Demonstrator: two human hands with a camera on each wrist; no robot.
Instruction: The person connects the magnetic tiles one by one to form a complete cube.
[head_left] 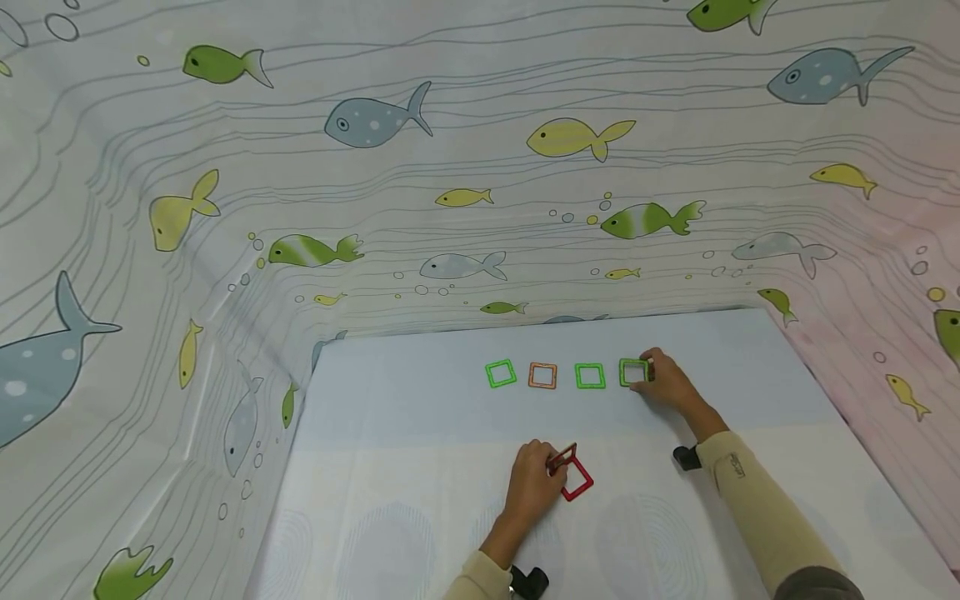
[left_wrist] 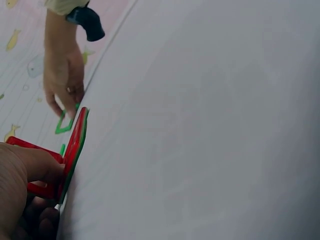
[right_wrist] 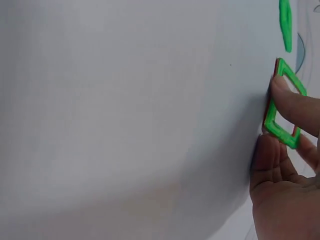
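My left hand [head_left: 532,479] pinches hollow square magnetic tiles near the middle of the table. One red square tile [head_left: 577,481] sticks out to the right, and another red-edged one stands tilted against it; in the left wrist view the upright red tile [left_wrist: 76,150] has a green layer along its outer side. Farther back, my right hand [head_left: 671,387] grips a green square tile [head_left: 622,372] between thumb and fingers at the right end of a row. A red edge shows behind that green tile [right_wrist: 285,136] in the right wrist view.
Left of the right hand, a green tile [head_left: 590,376], an orange tile [head_left: 543,376] and another green tile [head_left: 501,373] lie spaced apart on the white table [head_left: 390,417]. A fish-printed curtain [head_left: 465,233] surrounds the table's back and sides.
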